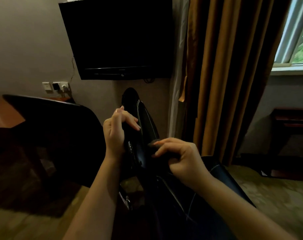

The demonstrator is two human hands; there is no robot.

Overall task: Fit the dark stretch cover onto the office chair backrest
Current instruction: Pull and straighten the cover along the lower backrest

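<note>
Far left: wooden desk (5, 112) w/ dark chair (48, 129) in front. TV (119, 37) on far wall. Center: left hand (116, 130) wrapped round the glossy black backrest (143, 118) edge, fingers curled over it. Right hand (178, 156), near & just right, pinches dark stretch cover (216, 196) fabric vs the backrest; cover drapes near-right. Brown curtain (225, 75), window (296, 32) far right.

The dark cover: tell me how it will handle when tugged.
The dark cover probably stretches and flops, since it drapes loosely below the right hand. Likely light: fingertips of the left hand suffice. The glossy backrest may let it slide.
</note>
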